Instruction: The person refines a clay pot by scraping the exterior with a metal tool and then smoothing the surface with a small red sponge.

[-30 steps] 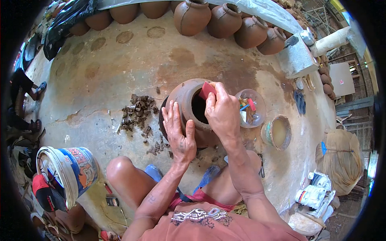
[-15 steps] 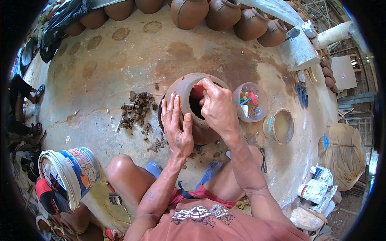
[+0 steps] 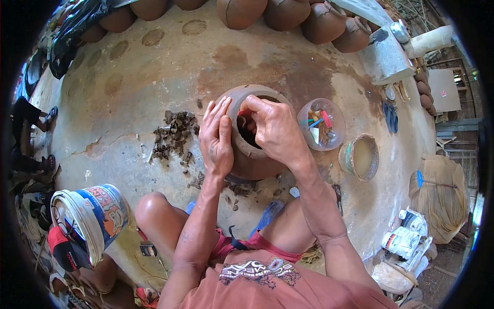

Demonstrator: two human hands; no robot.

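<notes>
A round brown clay pot (image 3: 256,167) stands on the floor between my knees, its wide mouth facing up. Pressed against the left of its rim and shoulder, my left hand (image 3: 215,141) lies with its fingers stretched out. My right hand (image 3: 278,129) reaches over the mouth, fingers curled round a small red scraper-like tool (image 3: 242,113) at the inner left edge of the opening. Most of that tool is hidden by the fingers and the dark inside of the pot.
Dark clay scraps (image 3: 176,135) lie left of the pot. A clear tub of small tools (image 3: 337,139) and a bucket of cloudy water (image 3: 350,159) stand right. A white paint bucket (image 3: 113,219) is at lower left. Several clay pots (image 3: 324,23) line the far edge.
My left hand has slid up along the pot's left side, its fingers closer together. The right hand has turned and shifted slightly, with the red tool now further left along the mouth.
</notes>
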